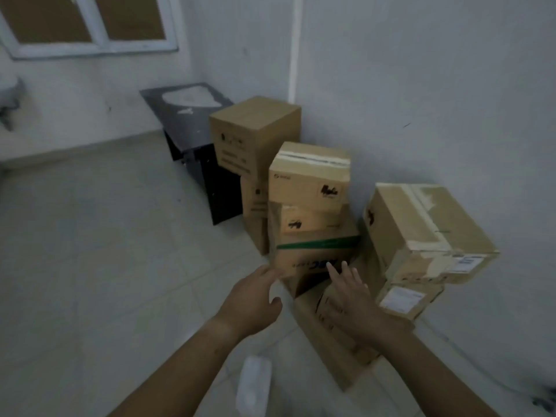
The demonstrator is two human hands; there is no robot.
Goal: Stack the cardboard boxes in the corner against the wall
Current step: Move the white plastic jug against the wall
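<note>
Several brown cardboard boxes stand piled against the white wall. A tall box (254, 135) tops the far pile. A taped box (310, 179) sits on a smaller box (310, 221), which rests on a green-striped box (316, 254). To the right, a large taped box (427, 233) lies tilted on a labelled box (406, 299). A low box (331, 335) lies on the floor nearest me. My left hand (255, 299) is open, fingertips near the green-striped box's left corner. My right hand (352, 290) is open, flat over the low box, fingertips at the striped box's front.
A black table (186, 115) with a white patch on top stands beyond the boxes in the corner. A window (90, 25) is on the far wall. A white object (254, 383) lies on the tiled floor (105, 251) near my arms. A white pipe (294, 46) runs up the wall.
</note>
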